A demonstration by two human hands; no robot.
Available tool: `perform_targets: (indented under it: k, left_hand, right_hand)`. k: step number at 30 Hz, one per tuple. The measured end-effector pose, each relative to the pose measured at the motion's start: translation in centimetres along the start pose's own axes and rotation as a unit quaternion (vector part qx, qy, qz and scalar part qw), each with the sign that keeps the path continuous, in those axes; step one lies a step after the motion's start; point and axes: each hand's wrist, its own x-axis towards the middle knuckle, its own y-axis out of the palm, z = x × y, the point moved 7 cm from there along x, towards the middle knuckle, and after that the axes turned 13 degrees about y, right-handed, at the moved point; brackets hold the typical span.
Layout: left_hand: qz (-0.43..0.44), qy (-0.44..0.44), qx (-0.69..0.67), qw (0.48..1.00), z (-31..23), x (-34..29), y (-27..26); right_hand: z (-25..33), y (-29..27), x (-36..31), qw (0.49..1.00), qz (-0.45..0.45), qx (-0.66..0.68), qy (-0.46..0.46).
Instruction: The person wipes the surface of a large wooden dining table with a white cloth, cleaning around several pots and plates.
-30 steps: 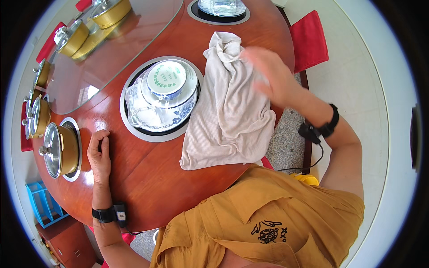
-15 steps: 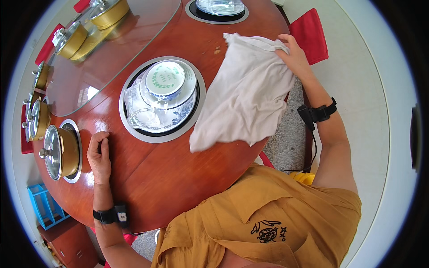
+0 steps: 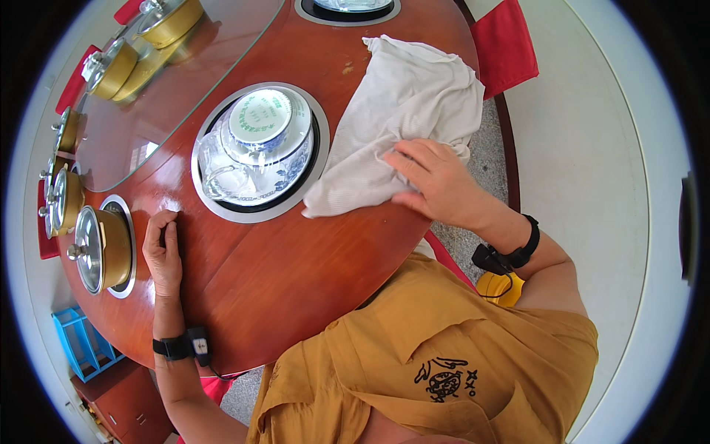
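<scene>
A white cloth (image 3: 403, 111) lies spread and wrinkled on the reddish-brown round table (image 3: 296, 281), its right side hanging over the edge. My right hand (image 3: 435, 181) rests on the cloth's near part, palm down, with the fingers and thumb apart. Resting on the wood at the left, my left hand (image 3: 162, 253) is loosely curled, and nothing shows in it. Between my hands and farther in, an upturned white bowl (image 3: 261, 117) with a blue rim tops a stack of blue-patterned plates (image 3: 290, 177). A clear glass cup (image 3: 228, 181) lies beside the bowl.
The stack stands on a round black inset (image 3: 319, 152) with a silver ring. A gold pot (image 3: 112, 255) with a glass lid is left of my left hand. More pots surround the glass turntable (image 3: 174, 96). A red chair (image 3: 506, 48) stands beyond the table's right edge.
My right hand has left the cloth's far right corner and come nearer, onto its near part. The cloth has settled flatter on the table. My left hand stays in place.
</scene>
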Motion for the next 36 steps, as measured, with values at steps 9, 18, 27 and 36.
perform_targets:
  k: [9, 18, 27, 36]
  left_hand:
    - [0.120, 0.233, -0.077, 0.962, -16.2, 6.8, 2.2]
    - [0.320, 0.392, 0.077, 0.859, -24.4, 8.5, 19.0]
    - [0.200, 0.375, -0.054, 0.904, -23.1, 16.0, 19.9]
    - [0.081, 0.214, -0.073, 0.971, -30.4, 27.9, 6.8]
  right_hand:
    - [-2.9, -3.1, -2.2, 0.996, -0.089, 0.014, 0.000]
    - [-6.7, -2.3, -0.6, 0.991, -0.127, -0.036, 0.006]
    - [-8.0, -11.2, 2.1, 0.954, -0.225, 0.196, 0.015]
    - [-6.2, -26.5, 6.8, 0.939, -0.330, 0.082, -0.051]
